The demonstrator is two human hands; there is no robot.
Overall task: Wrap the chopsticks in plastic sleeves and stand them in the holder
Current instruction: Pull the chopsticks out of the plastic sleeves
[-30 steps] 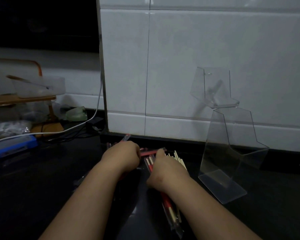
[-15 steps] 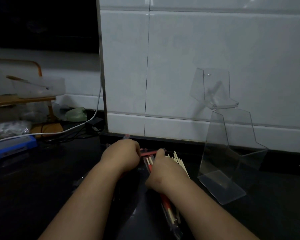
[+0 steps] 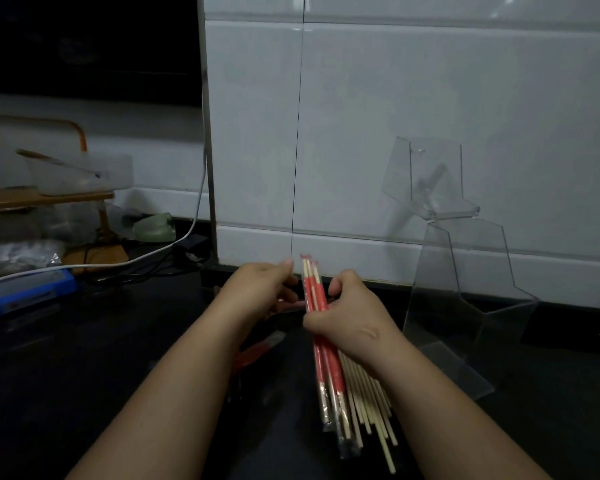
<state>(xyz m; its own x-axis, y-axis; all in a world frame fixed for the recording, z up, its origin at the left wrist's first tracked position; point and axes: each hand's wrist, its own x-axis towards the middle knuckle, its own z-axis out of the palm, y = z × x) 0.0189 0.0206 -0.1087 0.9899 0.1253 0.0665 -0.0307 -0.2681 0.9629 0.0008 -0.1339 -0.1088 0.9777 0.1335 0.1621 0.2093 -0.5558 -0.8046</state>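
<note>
- Dim, flat light; the black desk [image 3: 84,358] around the left hand [image 3: 257,292] swallows detail.
- Wall tiles [image 3: 395,116] beyond the right hand [image 3: 354,317] brightest — faint glare streaks.
- Far-left clutter [image 3: 49,202] soft; edges bow.

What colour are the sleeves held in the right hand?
The sleeves are red with clear ends; head view.

Tabletop [image 3: 84,375] runs back to the wall [image 3: 395,98]. Holder [image 3: 471,271] stands at right, against the wall. Left hand [image 3: 260,289] and right hand [image 3: 350,317] sit at centre, side by side, just apart. Chopsticks [image 3: 323,365] pass through the right hand, far ends toward the wall. A loose sleeve [image 3: 257,351] lies between the forearms. Cable [image 3: 160,251] and box [image 3: 25,289] lie far left.
</note>
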